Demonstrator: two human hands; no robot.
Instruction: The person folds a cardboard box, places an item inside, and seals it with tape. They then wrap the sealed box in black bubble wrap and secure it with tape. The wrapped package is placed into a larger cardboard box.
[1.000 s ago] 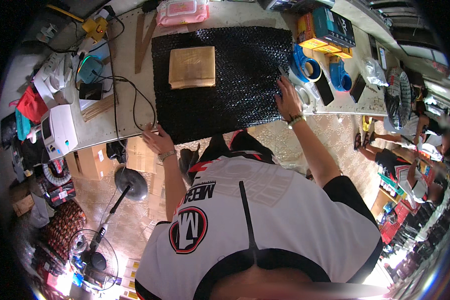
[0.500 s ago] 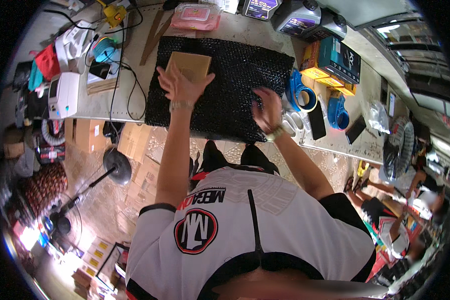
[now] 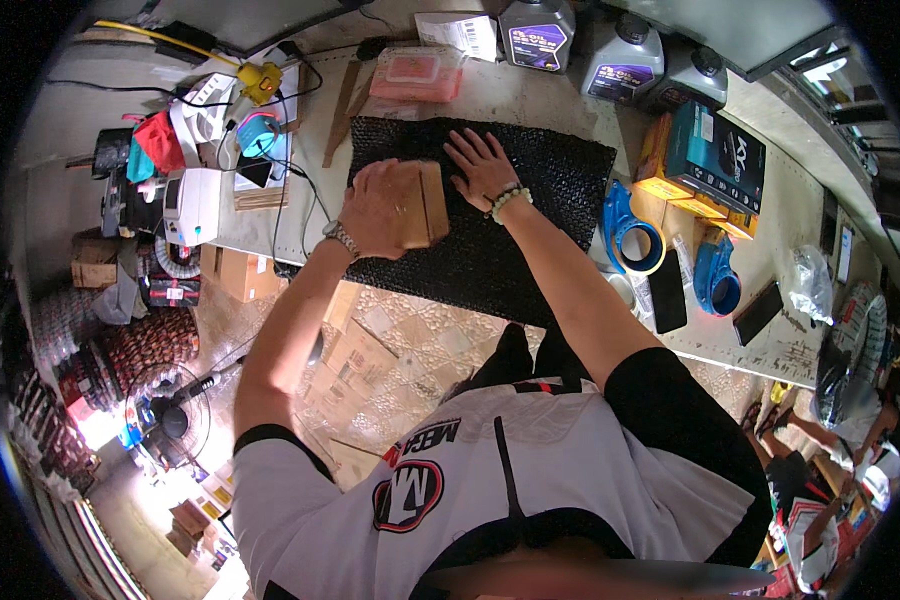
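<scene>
A small brown cardboard box point(image 3: 427, 205) is gripped from its left side by my left hand point(image 3: 373, 212), its fingers over the far edge. The box appears raised on edge above the left part of a black bubble wrap sheet point(image 3: 530, 250). My right hand point(image 3: 484, 172) is open, fingers stretched out, and rests on the sheet near its far edge, to the right of the box. The sheet lies spread on the table point(image 3: 320, 90), its near edge reaching past the table's front. Where my left thumb sits is hard to see.
Two blue tape dispensers point(image 3: 630, 235) point(image 3: 716, 275), dark phones point(image 3: 667, 298) and stacked boxes point(image 3: 715, 155) stand right of the sheet. Beyond it are a pink wipes pack point(image 3: 417, 75) and three oil bottles point(image 3: 537, 35). Cables and a white label printer point(image 3: 192, 205) are at left.
My left hand has gone from lying over the flat box to gripping and tilting it, nearer me. My right hand has moved from the sheet's near right part to its far middle.
</scene>
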